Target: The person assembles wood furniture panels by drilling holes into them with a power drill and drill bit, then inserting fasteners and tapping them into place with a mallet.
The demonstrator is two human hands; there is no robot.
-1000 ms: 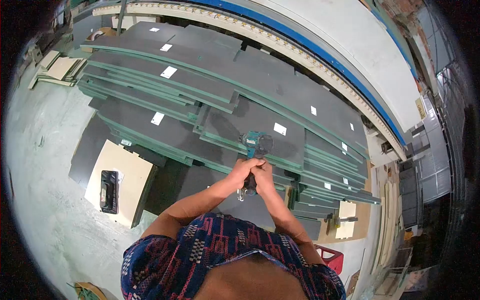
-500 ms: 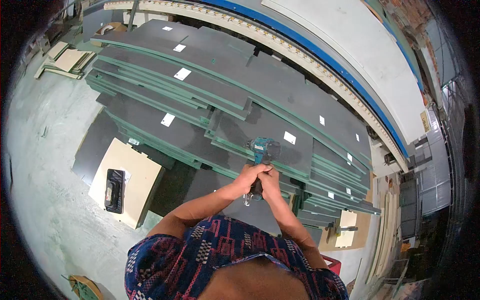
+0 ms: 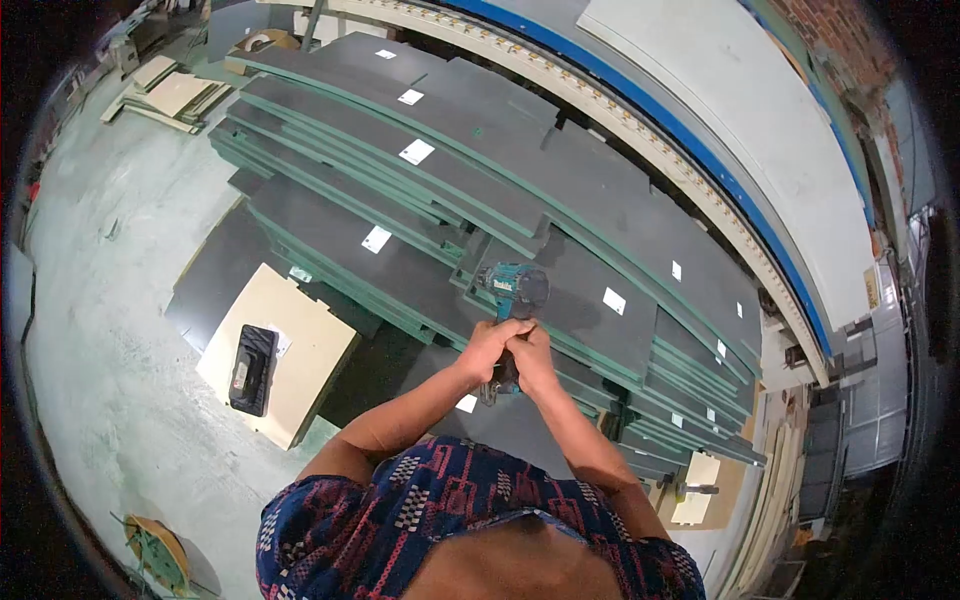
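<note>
A teal and black cordless drill (image 3: 514, 284) is held up in front of my chest, over the stacked dark grey panels (image 3: 420, 290). My left hand (image 3: 486, 348) wraps round its handle from the left. From the other side my right hand (image 3: 533, 357) closes on the same handle, its fingers meeting those of the left. Most of the grip is hidden behind both hands, and the black base of the drill shows just below them. The drill's head points away to the left.
Green-edged panels with white labels (image 3: 416, 151) lie in several stepped piles. A black case (image 3: 253, 370) rests on a cream board (image 3: 290, 340) at left. Behind the piles runs a long machine bed with a blue stripe (image 3: 690, 130). A round reel (image 3: 157, 553) sits on the floor.
The view has turned, so the panels and boards appear shifted to the right. Against the panels, the drill and both hands have moved left. The grip stays the same.
</note>
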